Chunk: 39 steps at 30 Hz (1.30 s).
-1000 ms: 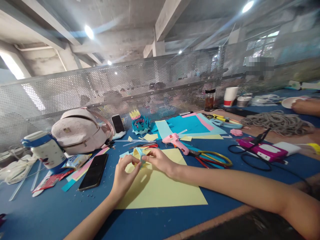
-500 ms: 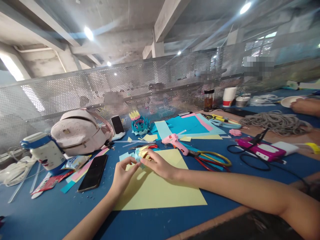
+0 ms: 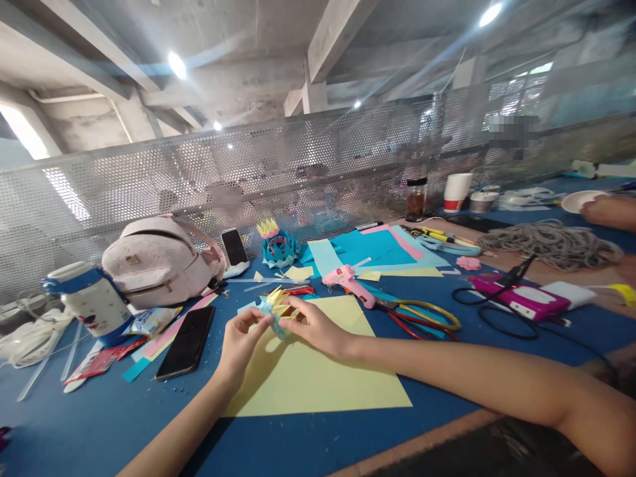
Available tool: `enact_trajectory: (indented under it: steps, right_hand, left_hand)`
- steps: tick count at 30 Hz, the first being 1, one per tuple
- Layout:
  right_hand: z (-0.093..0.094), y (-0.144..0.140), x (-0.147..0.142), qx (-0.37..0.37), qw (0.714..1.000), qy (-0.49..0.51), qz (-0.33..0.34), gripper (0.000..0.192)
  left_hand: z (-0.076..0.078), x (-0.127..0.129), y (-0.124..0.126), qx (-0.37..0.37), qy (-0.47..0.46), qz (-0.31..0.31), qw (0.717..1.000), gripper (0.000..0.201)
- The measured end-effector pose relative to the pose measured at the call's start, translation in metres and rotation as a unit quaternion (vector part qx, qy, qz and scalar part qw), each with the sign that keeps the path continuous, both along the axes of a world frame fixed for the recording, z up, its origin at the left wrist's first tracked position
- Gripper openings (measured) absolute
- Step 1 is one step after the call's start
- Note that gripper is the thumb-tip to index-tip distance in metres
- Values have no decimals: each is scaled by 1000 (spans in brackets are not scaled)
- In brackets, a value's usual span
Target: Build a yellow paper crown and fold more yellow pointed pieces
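Between my two hands is a small paper flower (image 3: 276,306) with pointed yellow petals and light blue ones below. My left hand (image 3: 244,336) pinches its left side with thumb and fingers. On the other side, the fingers of my right hand (image 3: 318,326) are closed on the petals. Both hands are above a yellow paper sheet (image 3: 328,371). Just beyond lie red-handled pliers (image 3: 301,290), partly hidden by the flower. A pink hot glue gun (image 3: 350,285) rests to the right, beside scissors (image 3: 422,315) with yellow and red handles.
A finished-looking blue paper flower (image 3: 279,248) stands behind. Left are a black phone (image 3: 186,343), a bottle (image 3: 92,305) and a pink backpack (image 3: 156,262). Blue paper (image 3: 372,248), grey rope (image 3: 546,244) and a magenta power strip (image 3: 519,298) lie right. Another person's hand (image 3: 609,211) holds a bowl.
The flower has turned between my fingers, so more of its yellow petals show. My left hand has shifted slightly left, and my right hand has moved very little.
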State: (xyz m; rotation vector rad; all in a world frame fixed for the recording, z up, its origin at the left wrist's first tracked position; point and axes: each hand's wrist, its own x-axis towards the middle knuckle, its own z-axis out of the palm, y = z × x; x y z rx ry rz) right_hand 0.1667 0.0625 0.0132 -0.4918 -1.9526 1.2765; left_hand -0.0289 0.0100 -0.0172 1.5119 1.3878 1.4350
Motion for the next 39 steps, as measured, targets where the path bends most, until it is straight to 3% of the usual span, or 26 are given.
enact_trajectory:
  steps: [10, 20, 32, 39]
  right_hand:
    - [0, 5, 1, 42, 998, -14, -42, 22]
    - [-2, 9, 3, 57, 997, -24, -52, 21]
    - [-6, 10, 1, 87, 994, -23, -55, 7]
    - [-6, 7, 2, 91, 995, -25, -40, 15]
  left_hand:
    - [2, 5, -1, -23, -104, -21, 994, 19]
    - [0, -8, 2, -45, -139, -14, 989, 33]
    - [-6, -6, 9, -81, -226, -79, 968, 31]
    - [-1, -5, 1, -63, -227, -75, 969, 25]
